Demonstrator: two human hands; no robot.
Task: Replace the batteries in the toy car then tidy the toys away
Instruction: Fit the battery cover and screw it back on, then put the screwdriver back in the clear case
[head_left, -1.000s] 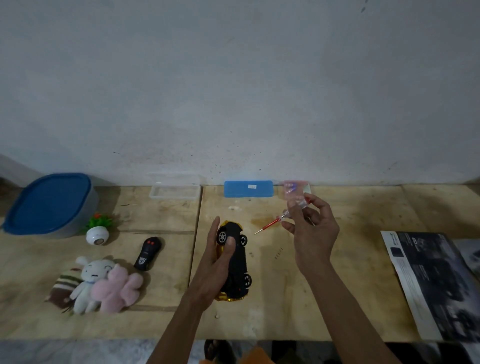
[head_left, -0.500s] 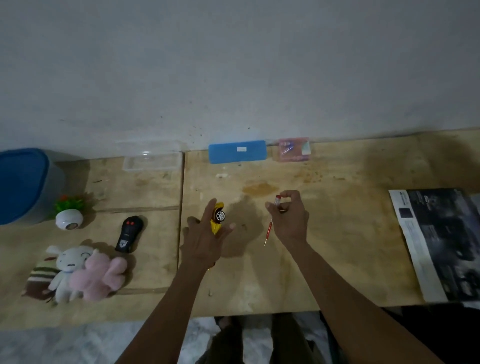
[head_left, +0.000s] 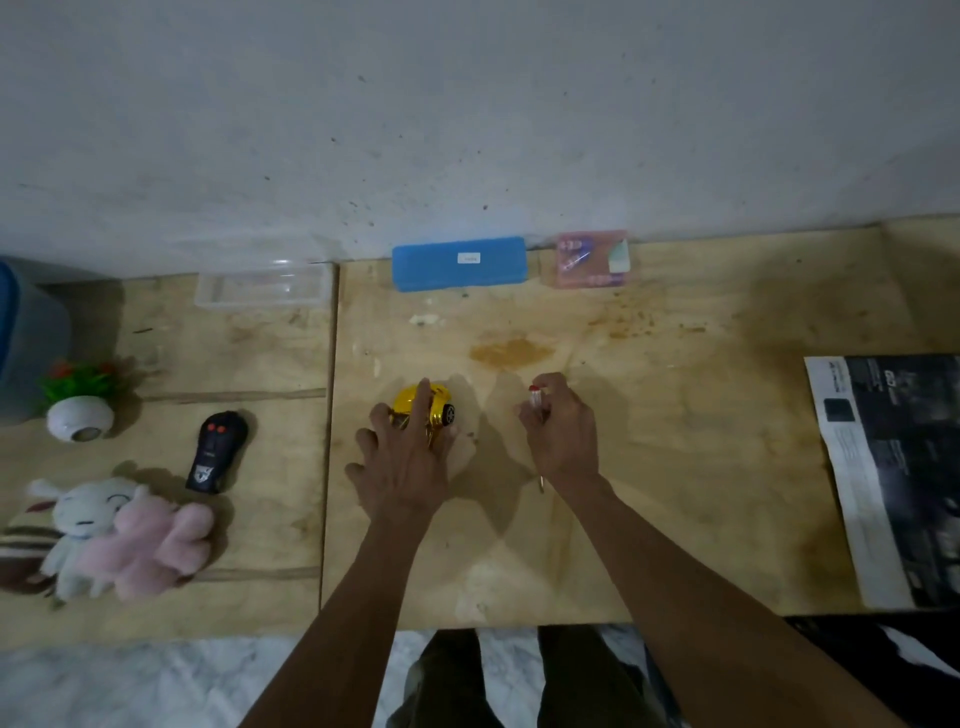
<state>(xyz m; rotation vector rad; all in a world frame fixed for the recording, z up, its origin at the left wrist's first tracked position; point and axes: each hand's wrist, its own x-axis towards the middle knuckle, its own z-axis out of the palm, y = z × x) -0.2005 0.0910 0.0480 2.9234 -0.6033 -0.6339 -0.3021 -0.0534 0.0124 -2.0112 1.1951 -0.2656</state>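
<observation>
The yellow toy car (head_left: 435, 405) lies on the wooden table (head_left: 675, 467) near its middle, one black wheel showing at its right side. My left hand (head_left: 402, 467) rests on top of it with the fingers spread and covers most of its body. To the right, my right hand (head_left: 563, 441) is closed around a small screwdriver (head_left: 535, 400). Its clear handle with a red cap sticks out above the fingers and its tip shows below the wrist. The black remote control (head_left: 215, 451) with two red buttons lies to the left.
A white plush rabbit (head_left: 85, 519) and pink plush toy (head_left: 148, 545) lie at the left front. A small potted plant (head_left: 80, 402) and a blue-lidded tub (head_left: 26, 338) stand far left. Against the wall: clear tray (head_left: 262, 288), blue case (head_left: 460, 263), pink packet (head_left: 592, 259). A newspaper (head_left: 898, 467) covers the right edge.
The car was held up with its black underside facing me; it now lies on the table under my left hand. My right hand came down with the screwdriver, now pointing toward me.
</observation>
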